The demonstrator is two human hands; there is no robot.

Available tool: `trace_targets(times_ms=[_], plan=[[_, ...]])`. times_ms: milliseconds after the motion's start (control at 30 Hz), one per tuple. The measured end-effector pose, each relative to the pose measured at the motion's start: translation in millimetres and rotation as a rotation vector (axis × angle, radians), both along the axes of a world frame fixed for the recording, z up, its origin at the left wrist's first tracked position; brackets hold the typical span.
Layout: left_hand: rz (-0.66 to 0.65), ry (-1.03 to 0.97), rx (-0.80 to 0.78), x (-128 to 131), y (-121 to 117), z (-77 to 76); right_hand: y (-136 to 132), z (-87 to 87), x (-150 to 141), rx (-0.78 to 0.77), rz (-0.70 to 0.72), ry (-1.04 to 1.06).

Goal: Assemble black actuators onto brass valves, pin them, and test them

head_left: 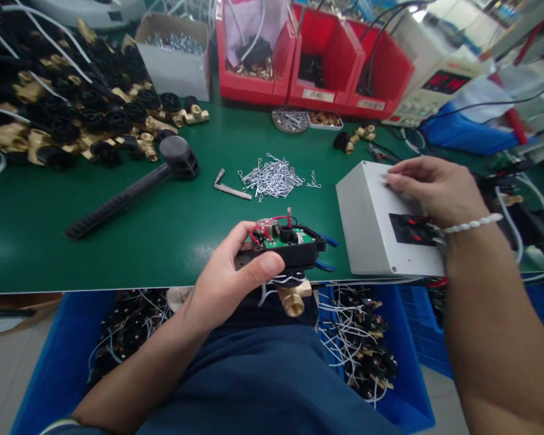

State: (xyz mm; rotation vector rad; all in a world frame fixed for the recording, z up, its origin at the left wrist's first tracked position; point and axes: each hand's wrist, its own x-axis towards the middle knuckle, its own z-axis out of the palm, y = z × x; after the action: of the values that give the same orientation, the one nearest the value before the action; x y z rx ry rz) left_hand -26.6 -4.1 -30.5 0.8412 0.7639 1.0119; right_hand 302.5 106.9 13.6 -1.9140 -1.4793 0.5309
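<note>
My left hand [236, 278] is closed around an electric valve actuator [299, 257] just over the table's front edge. Its black housing is open at the top, showing a green circuit board with red wires, and a brass valve body [294, 301] hangs beneath it. Blue-handled pliers [329, 266] show partly behind the actuator. At the right, my right hand [435, 184] rests on a grey control box [362, 223]; thumb and forefinger pinch a small dark switch on its top face, mostly covered by the fingers. A black panel with terminals [410, 228] sits below that hand.
On the green table [199, 235] lie a black mallet [136, 193], a pile of cotter pins [274, 178] and a bent metal tool [231, 191]. Brass valves [36, 142] crowd the left. Red bins [258, 90] and a power supply [435, 78] stand behind. Blue crates [408, 362] sit below.
</note>
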Motion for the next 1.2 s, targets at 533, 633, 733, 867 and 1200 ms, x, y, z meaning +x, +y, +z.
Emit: trace_targets(times_ms=[533, 633, 733, 867, 1200], plan=[[-0.036, 0.077, 0.115, -0.9, -3.9, 16.6, -0.3, 0.1, -3.2, 0.057, 0.007, -0.134], [-0.031, 0.098, 0.11, -1.9, -5.4, 22.1, -1.2, 1.1, -5.4, 0.049, -0.001, -0.15], [-0.006, 0.093, 0.086, -1.4, -7.2, 26.4, -1.3, 2.3, -7.1, 0.041, -0.008, -0.16], [0.016, 0.095, 0.078, -0.4, -10.1, 30.7, -0.4, 3.6, -8.6, 0.026, -0.014, -0.164], [-0.051, 0.065, 0.127, -3.7, -10.7, 24.7, -0.3, 4.0, -8.3, 0.037, -0.003, -0.157]])
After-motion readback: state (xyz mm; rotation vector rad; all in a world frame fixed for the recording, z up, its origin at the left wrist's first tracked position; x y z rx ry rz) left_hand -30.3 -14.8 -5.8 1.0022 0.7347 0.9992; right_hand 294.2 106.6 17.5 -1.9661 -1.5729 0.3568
